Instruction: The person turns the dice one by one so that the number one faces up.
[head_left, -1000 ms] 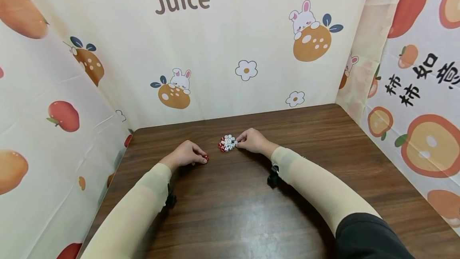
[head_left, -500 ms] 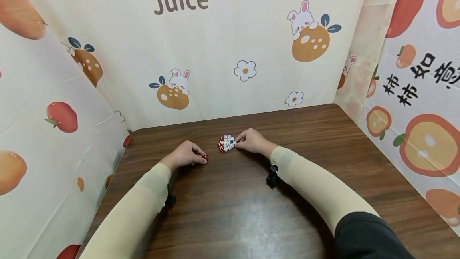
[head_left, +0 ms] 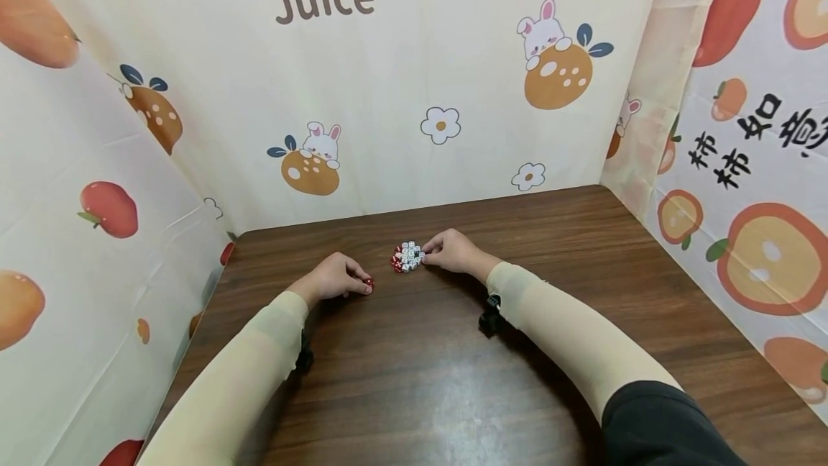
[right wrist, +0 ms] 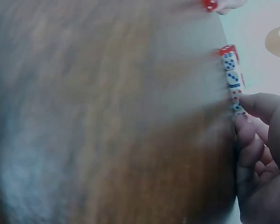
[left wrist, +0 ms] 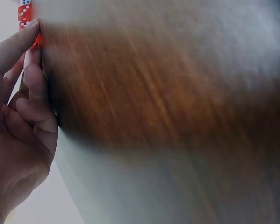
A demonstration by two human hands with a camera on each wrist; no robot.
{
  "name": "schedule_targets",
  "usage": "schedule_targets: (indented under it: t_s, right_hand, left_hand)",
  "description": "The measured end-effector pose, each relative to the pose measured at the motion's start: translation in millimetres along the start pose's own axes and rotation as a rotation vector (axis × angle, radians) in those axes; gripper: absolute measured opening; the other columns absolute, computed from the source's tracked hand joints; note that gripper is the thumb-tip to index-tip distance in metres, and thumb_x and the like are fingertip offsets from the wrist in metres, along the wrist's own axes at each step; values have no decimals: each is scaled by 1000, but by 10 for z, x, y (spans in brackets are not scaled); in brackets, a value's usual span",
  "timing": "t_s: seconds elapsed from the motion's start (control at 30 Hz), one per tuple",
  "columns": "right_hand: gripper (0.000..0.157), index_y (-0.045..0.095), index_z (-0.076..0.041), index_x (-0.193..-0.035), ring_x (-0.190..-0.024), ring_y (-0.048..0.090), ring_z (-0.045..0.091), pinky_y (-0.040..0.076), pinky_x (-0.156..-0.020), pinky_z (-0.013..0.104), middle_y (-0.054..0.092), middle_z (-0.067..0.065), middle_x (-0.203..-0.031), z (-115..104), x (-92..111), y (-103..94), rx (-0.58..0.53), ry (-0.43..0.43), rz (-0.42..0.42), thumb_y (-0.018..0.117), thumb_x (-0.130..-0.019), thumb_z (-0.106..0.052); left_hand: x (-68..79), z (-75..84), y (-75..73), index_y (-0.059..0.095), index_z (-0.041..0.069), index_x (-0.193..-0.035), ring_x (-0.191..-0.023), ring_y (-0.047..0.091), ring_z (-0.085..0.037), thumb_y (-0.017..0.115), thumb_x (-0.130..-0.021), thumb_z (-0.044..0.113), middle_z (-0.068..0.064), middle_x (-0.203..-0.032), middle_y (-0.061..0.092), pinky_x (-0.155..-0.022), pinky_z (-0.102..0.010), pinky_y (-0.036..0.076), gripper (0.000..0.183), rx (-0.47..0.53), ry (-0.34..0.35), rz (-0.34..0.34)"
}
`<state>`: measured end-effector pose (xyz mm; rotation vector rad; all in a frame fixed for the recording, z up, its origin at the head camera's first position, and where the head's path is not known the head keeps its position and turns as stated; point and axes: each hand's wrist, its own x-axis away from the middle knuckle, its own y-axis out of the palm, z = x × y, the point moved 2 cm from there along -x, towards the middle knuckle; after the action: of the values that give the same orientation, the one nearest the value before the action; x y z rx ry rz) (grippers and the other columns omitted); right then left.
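A flat cluster of dice, with white dice on the right and red dice along its left side, lies toward the back of the table. My left hand pinches a red die between thumb and fingers, a little left of the cluster and apart from it. At the cluster's right edge, my right hand pinches a white die that sits against the others. In the right wrist view, several dice stand in a row beyond my fingertips. My left fingers mostly cover the red die in the left wrist view.
The brown wooden table meets a printed curtain at the back, with more printed cloth at both sides. Small black cameras hang under the wrists. Light glares off the table's near part.
Both hands keep almost the same places and grips. The whole head view shifts slightly; the dice cluster looks unchanged.
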<state>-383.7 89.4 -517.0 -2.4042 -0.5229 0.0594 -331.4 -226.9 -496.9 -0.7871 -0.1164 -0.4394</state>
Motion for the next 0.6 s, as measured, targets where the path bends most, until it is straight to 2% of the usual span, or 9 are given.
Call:
schedule_targets:
  t_s: [0.17, 0.4, 0.6]
  right_hand:
    - [18, 87, -12, -117, -63, 66, 14, 56, -58, 30, 73, 1, -77, 18, 26, -48, -82, 30, 8, 82, -106, -26]
    - [17, 86, -11, -113, -64, 69, 15, 61, -61, 31, 74, 3, -77, 5, 11, -39, -89, 21, -17, 79, -108, -25]
    - [18, 88, -11, -114, -63, 68, 13, 60, -59, 30, 73, 3, -81, -2, 0, -10, -55, 33, 5, 76, -111, -25]
  left_hand:
    - [9, 14, -11, 91, 12, -106, -68, 60, -14, 96, -94, 21, -4, -112, 84, -65, -29, 56, 16, 1, -12, -7]
    - [35, 12, -18, 91, 13, -106, -67, 60, -15, 96, -94, 22, -3, -107, 81, -62, -30, 54, 16, -18, -47, -5]
    - [39, 35, -8, 91, 13, -105, -67, 60, -14, 96, -94, 22, -2, -103, 80, -62, -30, 52, 15, -14, -42, -9]
